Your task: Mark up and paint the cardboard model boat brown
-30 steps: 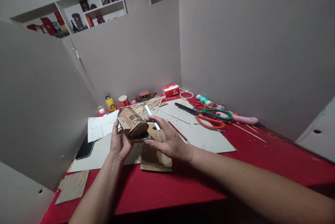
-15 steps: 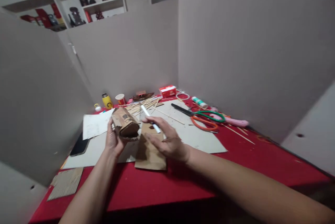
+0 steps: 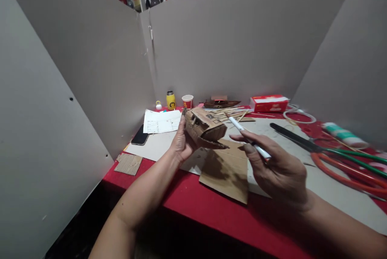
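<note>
Cardboard model sits in the left hand, held up above the bench's left side. It looks light and easy to crush, so hold its sides softly. Right hand fingers pinch a white pen.

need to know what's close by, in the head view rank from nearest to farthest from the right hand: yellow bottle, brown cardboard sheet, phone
From the right hand:
1. brown cardboard sheet, flat on the table just to its left.
2. phone, at the table's left edge, past the left hand.
3. yellow bottle, upright at the back by the wall.
</note>
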### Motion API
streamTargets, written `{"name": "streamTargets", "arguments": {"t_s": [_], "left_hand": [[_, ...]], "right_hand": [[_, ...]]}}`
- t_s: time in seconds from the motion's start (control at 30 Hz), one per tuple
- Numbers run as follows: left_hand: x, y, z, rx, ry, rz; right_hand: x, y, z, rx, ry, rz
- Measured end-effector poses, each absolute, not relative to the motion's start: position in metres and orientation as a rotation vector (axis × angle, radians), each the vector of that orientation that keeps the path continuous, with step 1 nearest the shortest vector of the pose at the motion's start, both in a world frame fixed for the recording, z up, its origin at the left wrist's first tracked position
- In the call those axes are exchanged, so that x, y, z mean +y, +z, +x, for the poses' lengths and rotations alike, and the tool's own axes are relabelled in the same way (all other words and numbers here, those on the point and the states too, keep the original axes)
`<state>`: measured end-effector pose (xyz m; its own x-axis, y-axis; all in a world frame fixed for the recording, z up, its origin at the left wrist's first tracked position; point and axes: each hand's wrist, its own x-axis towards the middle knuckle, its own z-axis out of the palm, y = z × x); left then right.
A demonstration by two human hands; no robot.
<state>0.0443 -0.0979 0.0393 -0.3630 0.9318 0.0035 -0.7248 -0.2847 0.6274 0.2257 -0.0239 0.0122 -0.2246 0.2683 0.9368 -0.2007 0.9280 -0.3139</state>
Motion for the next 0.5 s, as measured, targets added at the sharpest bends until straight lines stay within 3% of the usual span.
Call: {"name": "streamTargets", "arguments": {"t_s": [0.5], "left_hand": [[-0.0977,0.0389,0.0454,0.714,1.812,0.431]], "right_hand": [[-0.0197,0.0132,0.2264,-1.674,0.217,-0.04]]}}
